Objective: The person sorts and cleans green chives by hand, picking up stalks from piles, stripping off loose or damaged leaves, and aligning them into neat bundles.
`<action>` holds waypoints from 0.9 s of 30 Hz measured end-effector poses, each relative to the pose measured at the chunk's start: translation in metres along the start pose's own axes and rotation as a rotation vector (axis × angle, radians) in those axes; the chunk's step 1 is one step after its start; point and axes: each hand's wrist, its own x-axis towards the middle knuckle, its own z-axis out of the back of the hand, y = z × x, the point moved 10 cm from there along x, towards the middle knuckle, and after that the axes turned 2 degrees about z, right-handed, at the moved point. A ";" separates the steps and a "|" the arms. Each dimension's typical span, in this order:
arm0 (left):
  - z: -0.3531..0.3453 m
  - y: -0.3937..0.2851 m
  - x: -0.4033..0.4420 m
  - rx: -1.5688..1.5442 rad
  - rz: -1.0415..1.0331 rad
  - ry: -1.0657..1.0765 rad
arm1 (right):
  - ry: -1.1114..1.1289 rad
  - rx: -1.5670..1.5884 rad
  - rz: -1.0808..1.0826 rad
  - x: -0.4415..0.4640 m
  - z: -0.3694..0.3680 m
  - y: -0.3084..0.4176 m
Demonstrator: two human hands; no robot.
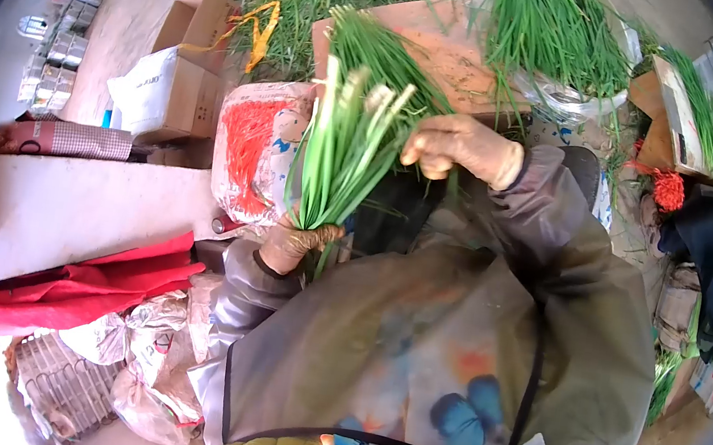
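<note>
Gathered in my left hand (292,245) is a bunch of long green stalks (333,161), gripped low, with the pale ends fanned out at the top. My right hand (461,149), in a tan glove, is at the right of the bunch with its fingers curled; whether they hold a stalk is too small to tell. Behind the bunch, more green stalks (387,56) lie on a reddish board (452,42). Red ties (249,150) lie on a printed sack (299,111) left of the bunch.
A big pile of green stalks (557,33) lies at the board's right end. Cardboard boxes (193,97) stand at the left, by a white tabletop (88,205) with a red cloth (87,286). At the far right are dark clothing (712,260) and another box (672,120).
</note>
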 end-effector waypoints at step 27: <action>-0.028 -0.006 0.006 -0.688 -0.104 0.349 | -0.318 0.331 -0.235 0.021 0.023 -0.145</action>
